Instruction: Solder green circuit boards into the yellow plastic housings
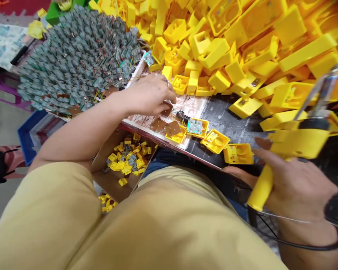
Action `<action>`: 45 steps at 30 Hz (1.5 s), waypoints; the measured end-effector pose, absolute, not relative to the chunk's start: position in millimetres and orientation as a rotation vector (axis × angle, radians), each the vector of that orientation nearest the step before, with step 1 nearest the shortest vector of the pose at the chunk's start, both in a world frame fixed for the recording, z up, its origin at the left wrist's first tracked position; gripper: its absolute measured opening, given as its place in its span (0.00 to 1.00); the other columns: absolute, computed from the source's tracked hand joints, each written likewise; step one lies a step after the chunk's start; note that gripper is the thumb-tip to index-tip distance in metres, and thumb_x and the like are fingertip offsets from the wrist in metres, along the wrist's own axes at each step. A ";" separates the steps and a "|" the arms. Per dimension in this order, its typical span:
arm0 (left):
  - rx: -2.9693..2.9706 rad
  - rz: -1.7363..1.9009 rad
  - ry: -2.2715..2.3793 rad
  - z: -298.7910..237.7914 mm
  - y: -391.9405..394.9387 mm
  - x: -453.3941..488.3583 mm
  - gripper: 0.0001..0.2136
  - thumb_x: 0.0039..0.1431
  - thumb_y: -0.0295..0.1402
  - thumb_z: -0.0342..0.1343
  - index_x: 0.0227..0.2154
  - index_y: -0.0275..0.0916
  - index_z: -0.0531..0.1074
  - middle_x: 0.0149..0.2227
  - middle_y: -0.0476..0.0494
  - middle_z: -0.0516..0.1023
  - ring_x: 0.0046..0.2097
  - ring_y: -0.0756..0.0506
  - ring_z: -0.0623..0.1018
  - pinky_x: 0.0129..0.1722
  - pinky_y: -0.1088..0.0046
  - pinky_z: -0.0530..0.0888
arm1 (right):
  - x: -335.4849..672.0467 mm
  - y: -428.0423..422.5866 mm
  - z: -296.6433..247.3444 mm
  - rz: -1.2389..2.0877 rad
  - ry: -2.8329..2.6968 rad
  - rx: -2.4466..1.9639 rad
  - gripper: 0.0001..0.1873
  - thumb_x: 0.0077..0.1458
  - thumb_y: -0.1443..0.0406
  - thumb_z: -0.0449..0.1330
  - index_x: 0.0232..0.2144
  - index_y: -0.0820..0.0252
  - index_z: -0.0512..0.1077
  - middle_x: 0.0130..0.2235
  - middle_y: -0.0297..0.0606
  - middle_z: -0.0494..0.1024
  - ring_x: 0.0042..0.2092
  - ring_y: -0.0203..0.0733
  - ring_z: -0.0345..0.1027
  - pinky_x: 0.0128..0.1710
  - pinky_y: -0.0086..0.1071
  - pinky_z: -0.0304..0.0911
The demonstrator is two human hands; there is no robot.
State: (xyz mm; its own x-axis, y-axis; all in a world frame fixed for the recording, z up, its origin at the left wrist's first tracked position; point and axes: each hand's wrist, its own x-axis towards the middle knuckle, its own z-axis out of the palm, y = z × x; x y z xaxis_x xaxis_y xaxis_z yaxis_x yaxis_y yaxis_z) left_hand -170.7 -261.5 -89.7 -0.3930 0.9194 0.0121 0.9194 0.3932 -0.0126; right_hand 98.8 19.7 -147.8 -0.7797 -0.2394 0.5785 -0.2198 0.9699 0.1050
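My right hand (298, 183) grips a yellow soldering gun (297, 144) whose metal tip points up and away to the right. Over the table's near side, my left hand (153, 95) has its fingers bent down at a small brown circuit board (166, 109). Close by lie more brown boards (172, 128) and a small round black part (180, 114) with thin wires. A row of open yellow plastic cases (215, 140) runs along the table edge between my hands. One yellow case holds a green-grey circuit board (195, 126).
A large heap of grey-green circuit boards (81, 56) covers the table's left. Yellow cases (214, 45) are piled along the back and right. Below the edge, a cardboard box (107, 174) contains yellow and grey pieces. A blue crate (30, 131) stands at left.
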 end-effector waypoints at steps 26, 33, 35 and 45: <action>-1.686 -0.132 -2.161 -81.1 -244.5 -85.9 0.12 0.71 0.34 0.48 0.33 0.39 0.73 0.33 0.44 0.82 0.35 0.45 0.80 0.32 0.68 0.74 | 71.7 -16.1 -154.8 0.188 -2.437 0.332 0.29 0.55 0.60 0.73 0.53 0.61 0.67 0.41 0.44 0.81 0.43 0.46 0.78 0.47 0.35 0.71; -1.712 -0.305 -2.422 -83.6 -252.3 -76.0 0.10 0.68 0.39 0.56 0.43 0.39 0.75 0.47 0.42 0.81 0.50 0.40 0.78 0.52 0.60 0.73 | 78.4 -11.0 -162.6 0.367 -2.451 0.304 0.31 0.57 0.56 0.71 0.56 0.59 0.64 0.45 0.43 0.81 0.45 0.46 0.79 0.46 0.37 0.74; -1.686 -0.281 -2.508 -77.0 -243.3 -78.3 0.12 0.67 0.41 0.56 0.47 0.41 0.75 0.50 0.42 0.80 0.55 0.38 0.75 0.57 0.55 0.70 | 80.6 -9.8 -163.8 0.404 -2.445 0.294 0.31 0.57 0.52 0.70 0.56 0.59 0.65 0.48 0.46 0.80 0.50 0.50 0.78 0.48 0.40 0.75; -1.684 0.184 -2.493 -90.2 -195.6 -77.0 0.10 0.64 0.38 0.54 0.34 0.37 0.75 0.48 0.39 0.79 0.56 0.33 0.75 0.56 0.45 0.70 | 102.7 0.9 -147.6 0.369 -2.351 0.187 0.27 0.52 0.66 0.74 0.51 0.61 0.69 0.47 0.46 0.82 0.42 0.45 0.80 0.39 0.32 0.74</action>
